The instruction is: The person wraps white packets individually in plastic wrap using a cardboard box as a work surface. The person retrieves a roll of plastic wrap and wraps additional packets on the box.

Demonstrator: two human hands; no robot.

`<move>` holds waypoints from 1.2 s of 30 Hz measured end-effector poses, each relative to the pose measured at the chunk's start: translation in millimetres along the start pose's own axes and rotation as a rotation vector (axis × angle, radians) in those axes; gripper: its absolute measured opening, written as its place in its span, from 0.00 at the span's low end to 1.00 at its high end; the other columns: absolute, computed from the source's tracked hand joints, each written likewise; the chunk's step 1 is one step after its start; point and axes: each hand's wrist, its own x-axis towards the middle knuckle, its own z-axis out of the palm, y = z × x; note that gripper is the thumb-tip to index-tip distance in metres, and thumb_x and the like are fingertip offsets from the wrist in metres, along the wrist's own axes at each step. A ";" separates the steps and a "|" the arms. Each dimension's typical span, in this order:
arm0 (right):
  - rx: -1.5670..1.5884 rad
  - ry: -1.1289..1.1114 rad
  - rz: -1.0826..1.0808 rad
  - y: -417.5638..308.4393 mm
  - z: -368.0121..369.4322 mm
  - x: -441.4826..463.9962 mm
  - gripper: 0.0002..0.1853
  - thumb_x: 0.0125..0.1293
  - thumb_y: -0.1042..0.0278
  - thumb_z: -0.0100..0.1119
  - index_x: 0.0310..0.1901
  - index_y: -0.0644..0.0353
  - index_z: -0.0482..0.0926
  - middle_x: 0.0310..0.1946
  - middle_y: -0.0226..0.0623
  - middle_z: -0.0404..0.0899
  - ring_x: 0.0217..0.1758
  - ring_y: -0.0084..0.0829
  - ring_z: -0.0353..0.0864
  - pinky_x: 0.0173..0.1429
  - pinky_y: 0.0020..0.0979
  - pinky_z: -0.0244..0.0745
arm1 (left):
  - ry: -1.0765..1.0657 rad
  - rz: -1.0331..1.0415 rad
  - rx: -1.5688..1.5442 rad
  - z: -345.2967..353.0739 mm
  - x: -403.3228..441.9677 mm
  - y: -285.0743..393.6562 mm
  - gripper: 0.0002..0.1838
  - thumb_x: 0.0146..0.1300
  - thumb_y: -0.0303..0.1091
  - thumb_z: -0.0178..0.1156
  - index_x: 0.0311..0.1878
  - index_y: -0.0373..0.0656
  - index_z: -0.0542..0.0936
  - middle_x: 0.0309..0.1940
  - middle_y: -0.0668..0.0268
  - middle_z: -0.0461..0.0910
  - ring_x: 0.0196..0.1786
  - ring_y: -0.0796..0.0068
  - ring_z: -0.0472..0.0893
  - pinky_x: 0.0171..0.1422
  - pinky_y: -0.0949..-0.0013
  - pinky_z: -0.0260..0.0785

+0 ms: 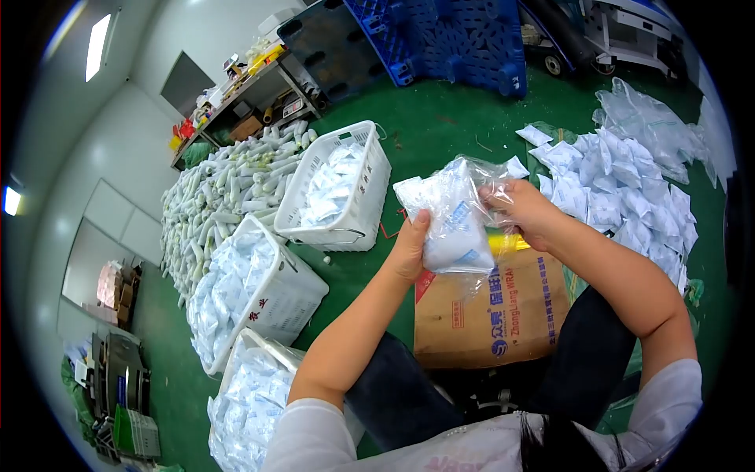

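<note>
A white packet with blue print [454,228], wrapped in clear plastic, is held up above a brown cardboard box [484,322]. My left hand [410,245] grips its left side, with the thumb on the front face and the other fingers mostly hidden behind. On the right side, my right hand [525,211] has its fingers closed on the loose clear plastic [489,175]. Something yellow [510,241] lies on top of the box, between my knees. Whether the plastic is a bag or a loose sheet I cannot tell.
White baskets [334,237] full of white packets stand to my left. Behind them lies a large heap of pale, wrapped rolls [228,181]. More white packets [621,189] are piled on the right, beside crumpled clear plastic [649,130]. Blue pallets [456,47] stand at the back.
</note>
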 end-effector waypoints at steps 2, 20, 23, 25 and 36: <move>-0.057 0.079 -0.175 17.3 -22.0 24.3 0.13 0.72 0.62 0.56 0.48 0.61 0.84 0.27 0.26 0.79 0.22 0.18 0.70 0.26 0.20 0.62 | 0.038 0.040 0.026 3.7 -3.2 -4.0 0.39 0.66 0.57 0.62 0.70 0.40 0.64 0.62 0.59 0.74 0.62 0.64 0.77 0.65 0.60 0.72; 0.660 -0.307 -0.210 2.0 -93.0 38.3 0.33 0.74 0.45 0.51 0.73 0.55 0.62 0.71 0.44 0.66 0.71 0.36 0.69 0.73 0.33 0.63 | 0.260 0.081 0.064 6.1 13.8 18.6 0.35 0.69 0.53 0.61 0.67 0.37 0.66 0.58 0.55 0.77 0.56 0.63 0.81 0.61 0.58 0.76; -0.073 -0.220 -0.435 5.5 -39.1 19.0 0.36 0.68 0.52 0.60 0.74 0.53 0.61 0.66 0.43 0.71 0.66 0.33 0.73 0.69 0.32 0.67 | 0.237 0.074 -0.029 7.2 16.5 15.7 0.34 0.70 0.53 0.60 0.68 0.38 0.65 0.58 0.56 0.77 0.57 0.61 0.81 0.62 0.56 0.75; -0.401 -0.101 -0.435 5.5 -28.7 15.2 0.36 0.63 0.57 0.65 0.71 0.54 0.66 0.58 0.43 0.77 0.57 0.33 0.78 0.62 0.34 0.72 | 0.224 0.041 -0.083 1.6 17.0 11.2 0.34 0.70 0.53 0.59 0.68 0.38 0.65 0.60 0.55 0.76 0.60 0.60 0.79 0.64 0.55 0.74; -0.255 0.175 -0.363 -2.9 -15.8 28.0 0.15 0.77 0.61 0.49 0.48 0.59 0.85 0.25 0.24 0.75 0.27 0.17 0.71 0.31 0.21 0.65 | 0.630 0.426 -0.001 -46.1 34.1 44.1 0.35 0.67 0.55 0.63 0.67 0.38 0.69 0.59 0.58 0.76 0.58 0.61 0.79 0.63 0.59 0.72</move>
